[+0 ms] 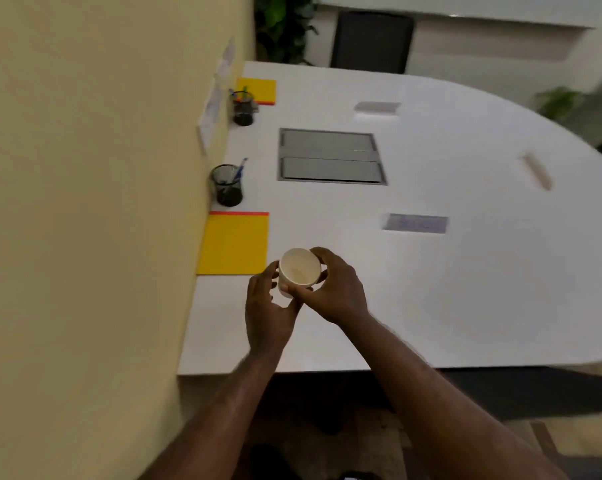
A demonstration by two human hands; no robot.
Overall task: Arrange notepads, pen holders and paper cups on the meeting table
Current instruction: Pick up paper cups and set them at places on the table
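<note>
At a white rounded meeting table [431,289] set against a yellow wall, both the right hand [337,289] and left hand [266,313] gripped a white paper cup [299,270] above the near edge, apparently placing it beside the nearer yellow square notepad [235,244] and black mesh pen holder [227,185].

The single head-worn view looked forward and down over the white rounded meeting table [431,289]. It stood near that table's front edge, tilted.
</note>
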